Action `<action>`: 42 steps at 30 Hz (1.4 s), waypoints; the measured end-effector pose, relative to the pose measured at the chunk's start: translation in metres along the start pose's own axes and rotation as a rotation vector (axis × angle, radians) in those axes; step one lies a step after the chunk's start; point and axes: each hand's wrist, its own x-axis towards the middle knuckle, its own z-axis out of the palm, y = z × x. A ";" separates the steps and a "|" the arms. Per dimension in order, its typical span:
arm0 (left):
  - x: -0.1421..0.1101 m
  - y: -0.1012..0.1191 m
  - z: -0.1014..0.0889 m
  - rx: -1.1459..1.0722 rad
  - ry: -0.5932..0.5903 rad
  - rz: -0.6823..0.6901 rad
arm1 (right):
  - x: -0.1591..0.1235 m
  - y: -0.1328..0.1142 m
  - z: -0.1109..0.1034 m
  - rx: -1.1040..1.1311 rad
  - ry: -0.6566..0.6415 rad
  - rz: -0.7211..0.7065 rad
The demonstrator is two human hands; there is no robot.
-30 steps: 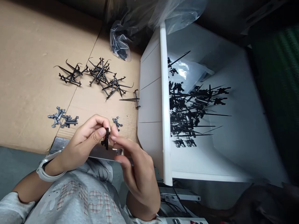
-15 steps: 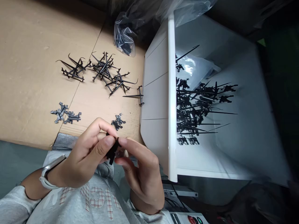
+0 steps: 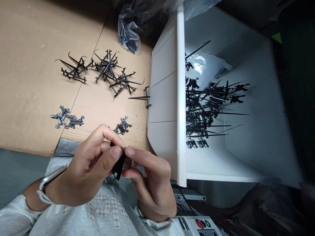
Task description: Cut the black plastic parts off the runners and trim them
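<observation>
Between my two hands, close to my chest, is a small black plastic part (image 3: 119,166), partly covered by fingers. My left hand (image 3: 92,167) pinches it between thumb and index finger. Against its right side the index finger of my right hand (image 3: 152,178) presses, with the thumb just below; something small and pale shows between those fingertips, too hidden to name. Just beyond my hands lie a few small black plastic brackets (image 3: 123,126). To the left is another small group of black brackets (image 3: 75,121).
Piles of thin black pointed parts (image 3: 107,67) lie on the cardboard-covered table (image 3: 29,82). A white bin (image 3: 181,98) on the right holds many black assemblies (image 3: 204,108) and a clear bag (image 3: 201,68). Another plastic bag (image 3: 129,36) lies at the back. A control box (image 3: 197,226) sits low right.
The view has shifted slightly, and more of the brackets beyond my hands shows. The black part has turned a little between my fingers; both hands keep their pinch on it.
</observation>
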 end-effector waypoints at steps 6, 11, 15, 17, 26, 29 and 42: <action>-0.003 0.005 0.002 -0.021 -0.030 -0.048 | -0.002 -0.001 0.003 0.112 0.047 -0.008; -0.002 0.005 0.002 -0.014 -0.035 -0.054 | -0.005 -0.010 0.009 0.077 0.142 0.095; 0.001 0.008 0.003 -0.011 -0.045 -0.085 | -0.004 -0.009 0.009 0.092 0.146 0.015; 0.003 0.009 0.004 -0.010 -0.044 -0.088 | -0.003 -0.008 0.008 0.075 0.148 0.022; -0.001 0.007 0.004 -0.077 -0.026 -0.095 | -0.001 -0.005 0.009 0.063 0.153 -0.018; -0.003 0.004 0.003 -0.098 -0.002 -0.104 | 0.001 0.000 0.009 0.060 0.154 -0.054; -0.002 0.003 0.002 -0.043 0.005 -0.076 | 0.003 0.011 0.009 0.172 0.082 -0.090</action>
